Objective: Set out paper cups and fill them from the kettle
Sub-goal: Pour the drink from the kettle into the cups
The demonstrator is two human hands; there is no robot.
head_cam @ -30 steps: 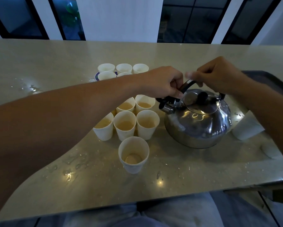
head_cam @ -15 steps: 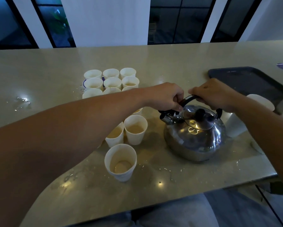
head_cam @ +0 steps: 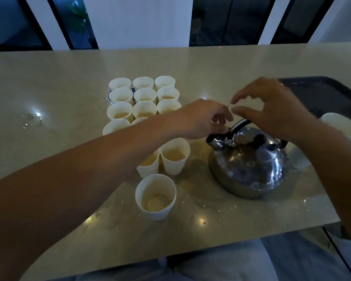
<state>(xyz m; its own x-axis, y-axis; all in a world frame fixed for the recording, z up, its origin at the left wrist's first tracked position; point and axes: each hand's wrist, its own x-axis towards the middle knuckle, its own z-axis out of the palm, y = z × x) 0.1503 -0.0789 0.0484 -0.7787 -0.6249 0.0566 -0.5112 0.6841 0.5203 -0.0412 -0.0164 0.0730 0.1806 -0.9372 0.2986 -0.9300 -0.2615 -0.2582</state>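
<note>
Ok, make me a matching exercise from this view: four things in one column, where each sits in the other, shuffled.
Things:
1. steel kettle
2. lone paper cup
3. dark tray
4. right hand

Places:
A. nearest the table's front edge, apart from the other cups
B. far right of the table
C. open above the kettle's handle
D. standing on the table, right of the cups

Pairs: 1-D, 2-A, 3-B, 4-C

We read this as a home or pantry counter: long pale stone countertop [head_cam: 211, 63], dark-framed windows [head_cam: 227, 21] across the frame's top, dark tray [head_cam: 328, 94] at right.
</note>
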